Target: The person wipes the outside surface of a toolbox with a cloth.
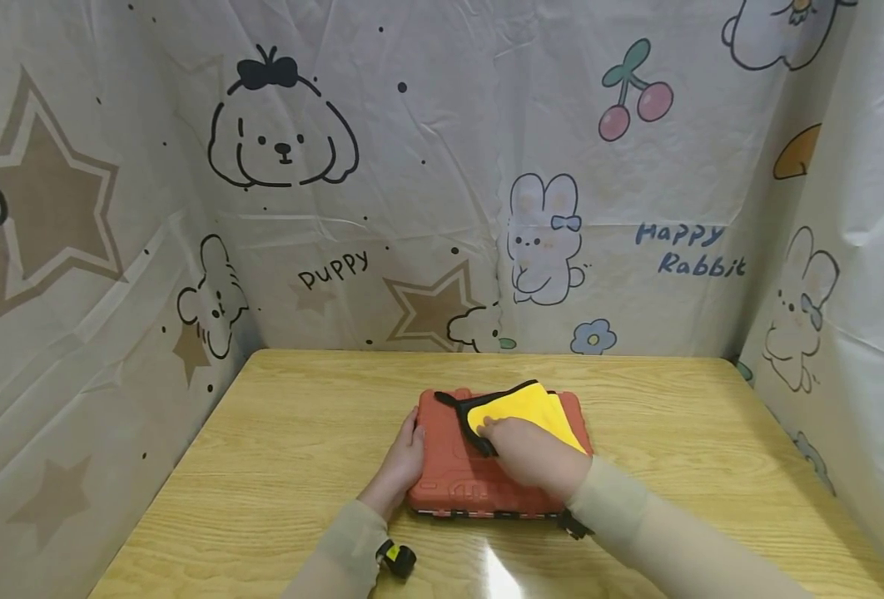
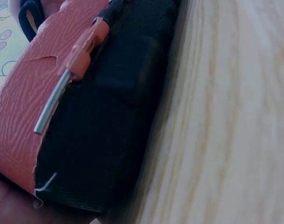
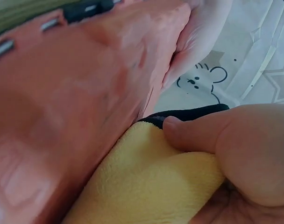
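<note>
A red hard plastic case lies flat on the table. My left hand grips its left side, thumb near the lid's edge. In the left wrist view the case has a red lid, a black lower half and a metal hinge pin. Over the lid, my right hand pinches a folded yellow cloth with black edging. The right wrist view shows the thumb on top of the fluffy cloth, which touches the lid; the other fingers are partly hidden.
The wood-grain table extends around the case. White cloth walls with cartoon prints stand behind it and at both sides. A small black and yellow device is strapped at the left wrist.
</note>
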Demonstrator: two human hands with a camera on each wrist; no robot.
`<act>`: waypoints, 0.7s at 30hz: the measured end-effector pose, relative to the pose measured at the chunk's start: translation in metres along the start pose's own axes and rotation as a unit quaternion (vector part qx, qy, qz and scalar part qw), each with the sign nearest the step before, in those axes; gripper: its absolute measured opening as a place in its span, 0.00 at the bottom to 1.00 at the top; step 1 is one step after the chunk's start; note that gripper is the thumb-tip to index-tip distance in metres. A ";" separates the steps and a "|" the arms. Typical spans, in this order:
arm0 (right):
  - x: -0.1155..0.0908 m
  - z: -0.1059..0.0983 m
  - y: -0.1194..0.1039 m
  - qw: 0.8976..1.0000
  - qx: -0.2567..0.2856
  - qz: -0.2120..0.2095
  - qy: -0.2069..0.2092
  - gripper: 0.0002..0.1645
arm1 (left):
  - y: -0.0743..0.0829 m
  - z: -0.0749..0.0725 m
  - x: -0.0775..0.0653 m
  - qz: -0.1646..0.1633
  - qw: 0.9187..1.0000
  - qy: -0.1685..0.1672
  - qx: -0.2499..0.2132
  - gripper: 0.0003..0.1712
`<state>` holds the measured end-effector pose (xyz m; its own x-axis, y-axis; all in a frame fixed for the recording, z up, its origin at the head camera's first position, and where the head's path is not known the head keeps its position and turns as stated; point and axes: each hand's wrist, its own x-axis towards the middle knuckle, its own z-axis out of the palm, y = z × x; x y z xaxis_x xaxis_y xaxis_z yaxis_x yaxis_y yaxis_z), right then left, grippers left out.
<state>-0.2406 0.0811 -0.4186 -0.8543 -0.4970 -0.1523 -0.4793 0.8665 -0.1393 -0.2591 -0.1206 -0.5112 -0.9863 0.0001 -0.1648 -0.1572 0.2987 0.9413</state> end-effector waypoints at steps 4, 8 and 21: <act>0.004 0.000 0.003 1.000 -0.006 -0.001 0.005 0.23 | 0.001 0.000 0.001 -0.001 1.000 -0.005 -0.004 0.33; 0.007 0.000 0.005 1.000 -0.020 -0.011 0.016 0.22 | 0.002 -0.001 -0.001 0.001 1.000 -0.004 0.003 0.32; 0.014 0.002 0.014 0.999 -0.007 -0.016 0.046 0.20 | 0.002 -0.001 -0.003 0.002 1.000 0.001 0.002 0.32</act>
<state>-0.2587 0.0864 -0.4249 -0.8531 -0.5184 -0.0584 -0.5085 0.8513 -0.1290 -0.2570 -0.1209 -0.5088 -0.9870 0.0001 -0.1607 -0.1532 0.3027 0.9407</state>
